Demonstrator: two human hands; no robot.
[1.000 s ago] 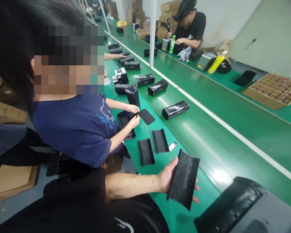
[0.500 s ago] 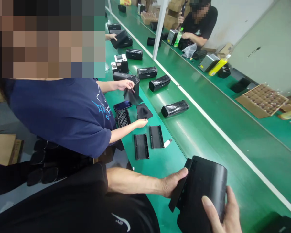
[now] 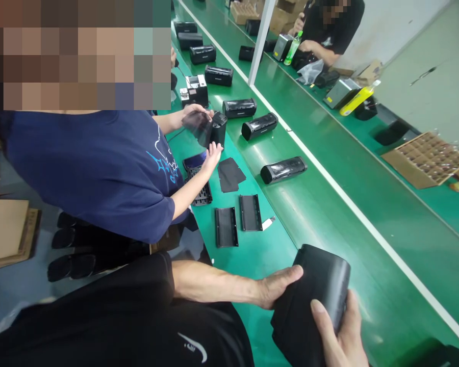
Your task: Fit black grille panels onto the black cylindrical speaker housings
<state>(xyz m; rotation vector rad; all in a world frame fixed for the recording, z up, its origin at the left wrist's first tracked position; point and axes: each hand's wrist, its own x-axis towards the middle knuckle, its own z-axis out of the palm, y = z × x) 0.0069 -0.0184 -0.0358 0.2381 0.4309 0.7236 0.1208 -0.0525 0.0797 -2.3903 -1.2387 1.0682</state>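
Note:
A large black casing [image 3: 321, 285] is held over the green bench at the lower right. My left hand [image 3: 281, 288] grips its left side, thumb on top, where a black panel [image 3: 290, 311] lies against the casing. My right hand [image 3: 340, 329] wraps round the near right side, its thumb on the front face and fingers at the far edge. Two black tray-like covers, one [image 3: 226, 227] left of the other [image 3: 251, 213], rest on the bench beyond my left arm. A small white-and-grey piece [image 3: 269, 223] lies beside them.
A person in a blue shirt [image 3: 87, 168] on the left handles dark film [image 3: 199, 125] by a black unit [image 3: 219, 130]. Several wrapped black cylinders [image 3: 284, 169] line the green belt [image 3: 329, 219]. Another person [image 3: 334, 30] works across it. A dark object [image 3: 439, 357] sits at the lower right.
The black panel, tilted away from the casing before, now lies closer against it. The neighbour's hands have moved up to the black unit, leaving a dark sheet flat on the bench.

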